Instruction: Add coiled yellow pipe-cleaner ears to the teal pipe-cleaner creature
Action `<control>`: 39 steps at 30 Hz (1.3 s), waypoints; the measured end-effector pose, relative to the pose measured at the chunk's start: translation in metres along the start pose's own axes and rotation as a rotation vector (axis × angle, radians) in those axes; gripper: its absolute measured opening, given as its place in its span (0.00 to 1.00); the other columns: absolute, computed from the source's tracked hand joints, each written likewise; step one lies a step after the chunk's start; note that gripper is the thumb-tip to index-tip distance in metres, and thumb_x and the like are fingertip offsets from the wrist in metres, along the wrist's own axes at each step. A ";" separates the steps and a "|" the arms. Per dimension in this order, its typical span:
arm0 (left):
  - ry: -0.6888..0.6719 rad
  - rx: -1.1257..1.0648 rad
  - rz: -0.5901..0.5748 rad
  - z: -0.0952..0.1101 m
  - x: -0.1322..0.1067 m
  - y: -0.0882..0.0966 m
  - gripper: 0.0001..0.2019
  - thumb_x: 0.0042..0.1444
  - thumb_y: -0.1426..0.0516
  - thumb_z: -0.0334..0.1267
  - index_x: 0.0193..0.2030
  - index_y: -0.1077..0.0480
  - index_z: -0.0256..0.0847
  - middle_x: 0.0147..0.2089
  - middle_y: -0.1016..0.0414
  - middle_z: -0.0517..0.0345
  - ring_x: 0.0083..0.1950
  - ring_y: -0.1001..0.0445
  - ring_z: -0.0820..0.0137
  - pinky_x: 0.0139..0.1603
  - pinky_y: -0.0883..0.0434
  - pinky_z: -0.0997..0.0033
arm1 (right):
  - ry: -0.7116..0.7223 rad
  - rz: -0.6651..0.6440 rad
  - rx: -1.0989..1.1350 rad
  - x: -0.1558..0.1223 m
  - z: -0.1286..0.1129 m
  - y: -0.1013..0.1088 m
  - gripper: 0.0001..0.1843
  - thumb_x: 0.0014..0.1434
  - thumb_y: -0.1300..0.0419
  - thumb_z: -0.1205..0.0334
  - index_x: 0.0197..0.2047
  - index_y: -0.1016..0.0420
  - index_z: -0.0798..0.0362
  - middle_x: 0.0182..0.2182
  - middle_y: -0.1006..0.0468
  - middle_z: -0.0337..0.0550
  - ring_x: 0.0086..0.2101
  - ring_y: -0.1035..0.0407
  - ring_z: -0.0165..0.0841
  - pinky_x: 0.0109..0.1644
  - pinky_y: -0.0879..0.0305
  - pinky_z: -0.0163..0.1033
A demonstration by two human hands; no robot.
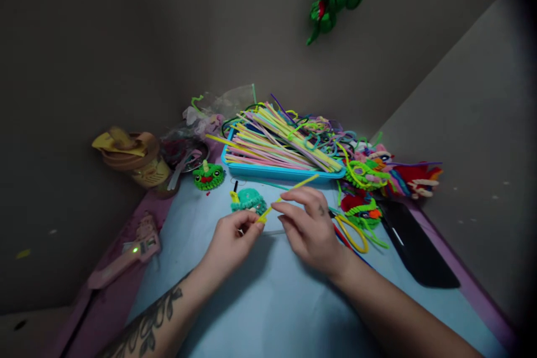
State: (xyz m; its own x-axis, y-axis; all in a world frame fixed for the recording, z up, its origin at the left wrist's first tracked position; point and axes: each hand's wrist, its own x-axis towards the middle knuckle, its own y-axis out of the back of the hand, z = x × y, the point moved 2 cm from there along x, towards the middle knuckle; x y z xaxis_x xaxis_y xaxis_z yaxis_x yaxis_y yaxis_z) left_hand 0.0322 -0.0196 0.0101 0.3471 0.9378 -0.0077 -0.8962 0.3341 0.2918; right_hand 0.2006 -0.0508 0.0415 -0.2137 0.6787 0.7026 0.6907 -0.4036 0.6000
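My left hand (235,235) pinches one end of a yellow pipe cleaner (306,181) between thumb and fingertips. The stem slants up to the right, its far end free. Against its middle part are the bent fingers of my right hand (310,229), with the thumb held apart below. Just behind my left fingertips sits a teal fuzzy piece (250,198) with a yellow bit on its left side, partly hidden by the hand. To its left rests a green fuzzy creature head (208,177) with eyes, a red mouth and a pale horn.
A blue tray (285,172) heaped with pipe cleaners stands at the back. Yellow-handled scissors (352,233), fuzzy figures (364,213) and a black phone-like slab (419,246) lie at right. At left are a pink glue gun (126,257) with a green light and a lidded cup (145,165).
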 end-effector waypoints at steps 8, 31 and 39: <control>-0.350 0.390 0.061 0.009 -0.011 -0.002 0.06 0.58 0.47 0.33 0.34 0.29 0.38 0.32 0.26 0.56 0.33 0.30 0.72 0.35 0.36 0.75 | -0.020 -0.270 0.005 0.006 0.004 -0.007 0.05 0.59 0.43 0.66 0.38 0.26 0.52 0.32 0.24 0.42 0.40 0.35 0.36 0.56 0.44 0.51; -0.489 0.328 0.044 0.097 0.036 0.025 0.08 0.54 0.44 0.37 0.30 0.24 0.39 0.28 0.25 0.55 0.31 0.29 0.70 0.32 0.34 0.75 | -0.189 -0.288 0.325 0.081 0.012 0.037 0.06 0.56 0.45 0.69 0.28 0.29 0.54 0.28 0.28 0.38 0.31 0.34 0.29 0.37 0.40 0.34; -0.312 0.097 -0.274 0.114 0.069 0.017 0.11 0.52 0.43 0.42 0.29 0.26 0.36 0.20 0.33 0.62 0.20 0.38 0.77 0.20 0.43 0.80 | -0.250 -0.221 0.306 0.086 0.026 0.049 0.07 0.56 0.45 0.69 0.27 0.29 0.55 0.27 0.28 0.37 0.31 0.35 0.29 0.36 0.41 0.33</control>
State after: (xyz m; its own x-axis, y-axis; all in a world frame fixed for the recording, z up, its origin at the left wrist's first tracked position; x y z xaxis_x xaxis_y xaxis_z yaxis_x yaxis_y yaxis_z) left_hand 0.0728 0.0404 0.1233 0.6493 0.7370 0.1876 -0.7340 0.5427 0.4084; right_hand 0.2343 0.0039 0.1218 -0.2313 0.8708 0.4339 0.8276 -0.0583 0.5583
